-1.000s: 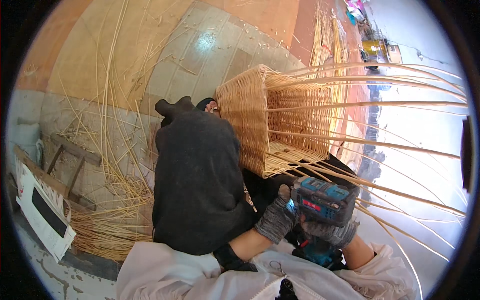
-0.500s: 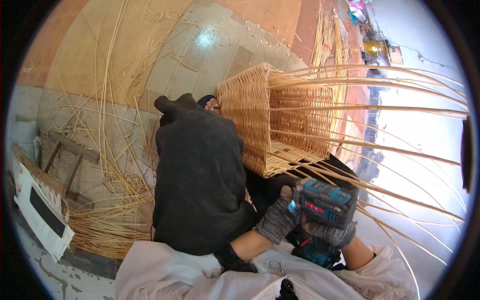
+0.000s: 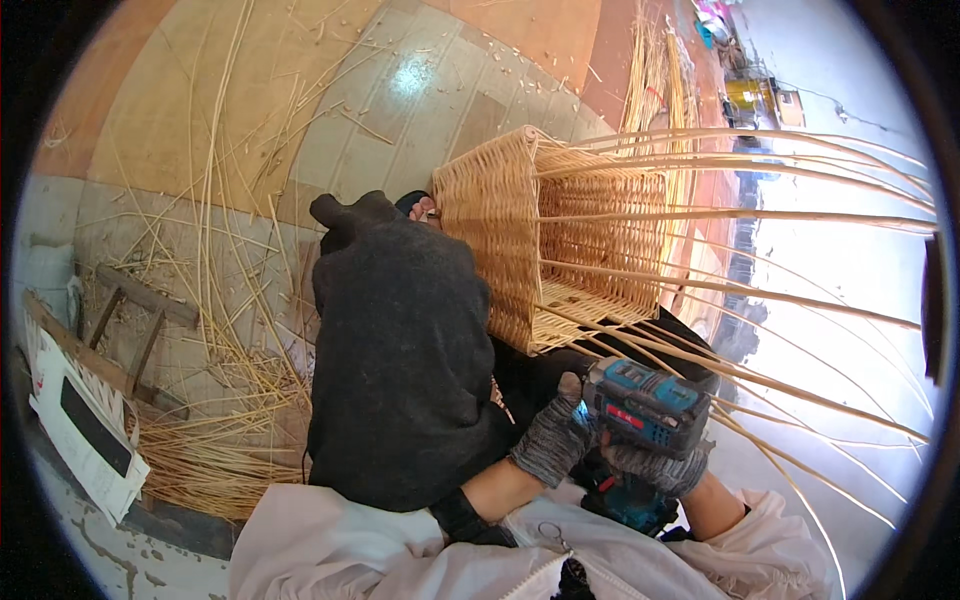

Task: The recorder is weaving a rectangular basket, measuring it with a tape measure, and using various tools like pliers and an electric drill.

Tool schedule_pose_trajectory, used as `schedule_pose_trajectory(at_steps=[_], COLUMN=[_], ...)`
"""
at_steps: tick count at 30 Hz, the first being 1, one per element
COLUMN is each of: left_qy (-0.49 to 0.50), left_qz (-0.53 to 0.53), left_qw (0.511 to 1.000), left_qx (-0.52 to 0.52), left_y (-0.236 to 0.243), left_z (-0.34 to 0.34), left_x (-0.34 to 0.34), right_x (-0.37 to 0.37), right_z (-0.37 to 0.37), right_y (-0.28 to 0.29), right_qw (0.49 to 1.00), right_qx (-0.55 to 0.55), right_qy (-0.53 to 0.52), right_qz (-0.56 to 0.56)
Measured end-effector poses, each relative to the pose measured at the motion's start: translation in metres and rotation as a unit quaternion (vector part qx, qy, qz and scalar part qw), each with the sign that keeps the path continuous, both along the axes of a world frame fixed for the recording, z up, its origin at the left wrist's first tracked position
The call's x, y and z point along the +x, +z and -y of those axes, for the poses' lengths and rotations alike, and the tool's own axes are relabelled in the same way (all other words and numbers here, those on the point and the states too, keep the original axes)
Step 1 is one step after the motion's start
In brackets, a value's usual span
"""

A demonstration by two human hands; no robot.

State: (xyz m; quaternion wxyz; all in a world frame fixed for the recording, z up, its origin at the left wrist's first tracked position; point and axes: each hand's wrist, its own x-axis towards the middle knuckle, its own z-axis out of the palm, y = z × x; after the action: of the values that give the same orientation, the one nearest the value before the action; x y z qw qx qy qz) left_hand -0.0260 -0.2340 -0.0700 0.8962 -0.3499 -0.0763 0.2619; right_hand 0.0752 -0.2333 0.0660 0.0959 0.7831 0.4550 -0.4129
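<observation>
A cordless drill (image 3: 650,400) in blue and black rests upside down near my lap, its battery end up. Around its handle, on the left, is my left hand (image 3: 552,445), in a grey knit glove and closed, thumb pointing up. From the right, my right hand (image 3: 660,468), gloved alike, is closed about the same tool; part of its grip is hidden. Just beyond the drill a woven wicker basket (image 3: 490,230) lies on its side, mouth to the right. Long unwoven rods (image 3: 730,290) stick out of its rim and pass behind the drill.
Black cloth (image 3: 400,350) covers my leg beside the basket. Loose rods and clippings (image 3: 220,440) litter the floor at left, near a wooden frame (image 3: 140,330) and a white panel (image 3: 88,430). Bundled rods (image 3: 660,75) lie at the far right.
The drill and both hands have shifted very slightly left. The basket stays where it was.
</observation>
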Motion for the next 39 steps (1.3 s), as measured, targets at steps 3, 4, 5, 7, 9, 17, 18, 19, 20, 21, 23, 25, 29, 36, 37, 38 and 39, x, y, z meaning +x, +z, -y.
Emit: schedule_pose_trajectory(at_steps=[3, 4, 5, 7, 9, 17, 18, 19, 20, 21, 23, 25, 29, 36, 37, 38, 39], left_qy=[0.008, 0.009, -0.015, -0.04, -0.057, -0.026, -0.043, -0.043, -0.039, -0.035, -0.027, -0.021, -0.001, -0.045, -0.044, -0.019, 0.007], left_qz=[-0.029, -0.03, -0.057, -0.086, -0.099, -0.041, -0.069, -0.07, -0.059, -0.047, -0.045, -0.042, -0.016, -0.079, -0.079, -0.048, -0.017], left_qw=[0.999, 0.999, 0.998, 0.995, 0.993, 0.998, 0.996, 0.996, 0.996, 0.997, 0.998, 0.998, 1.0, 0.995, 0.995, 0.998, 0.999], left_qx=[-0.009, -0.01, -0.02, -0.03, -0.008, -0.031, -0.046, -0.045, -0.046, -0.046, -0.046, -0.046, -0.014, -0.046, -0.046, -0.04, -0.033], left_y=[-0.004, -0.004, -0.005, -0.005, -0.005, -0.009, -0.01, -0.01, -0.009, -0.009, -0.01, -0.01, -0.011, -0.011, -0.013, -0.016, -0.019], left_z=[0.005, 0.008, 0.01, 0.011, 0.009, 0.013, 0.014, 0.014, 0.012, 0.011, 0.014, 0.013, 0.009, 0.012, 0.013, 0.016, 0.017], left_x=[0.004, 0.003, 0.003, 0.001, -0.003, 0.0, 0.001, 0.001, 0.0, 0.0, 0.001, 0.0, -0.002, 0.003, 0.003, 0.005, 0.006], right_x=[0.002, 0.001, -0.004, -0.005, 0.002, -0.003, -0.005, -0.006, -0.011, -0.009, 0.0, 0.002, -0.006, -0.015, -0.018, -0.021, -0.021], right_z=[0.008, 0.006, 0.0, -0.002, 0.005, -0.003, -0.004, -0.005, -0.01, -0.009, -0.002, 0.0, -0.004, -0.012, -0.015, -0.018, -0.018], right_y=[-0.009, -0.01, -0.01, -0.009, -0.01, -0.012, -0.01, -0.01, -0.007, -0.007, -0.013, -0.014, -0.01, -0.002, 0.001, 0.002, 0.001], right_qw=[0.999, 0.998, 0.997, 0.996, 0.979, 0.984, 0.986, 0.987, 0.992, 0.994, 0.988, 0.974, 0.99, 0.997, 0.998, 0.995, 0.992], right_qx=[0.049, 0.064, 0.073, 0.081, 0.075, 0.097, 0.096, 0.095, 0.063, 0.047, 0.064, 0.096, 0.032, -0.005, -0.015, 0.018, 0.035], right_qy=[-0.017, -0.019, 0.0, 0.017, 0.187, 0.147, 0.139, 0.132, 0.104, 0.091, 0.142, 0.205, 0.139, 0.077, 0.058, 0.098, 0.118], right_qz=[-0.003, -0.004, -0.008, -0.013, 0.039, 0.004, -0.002, -0.009, -0.024, -0.032, -0.017, 0.005, 0.011, 0.004, -0.001, 0.007, 0.011])
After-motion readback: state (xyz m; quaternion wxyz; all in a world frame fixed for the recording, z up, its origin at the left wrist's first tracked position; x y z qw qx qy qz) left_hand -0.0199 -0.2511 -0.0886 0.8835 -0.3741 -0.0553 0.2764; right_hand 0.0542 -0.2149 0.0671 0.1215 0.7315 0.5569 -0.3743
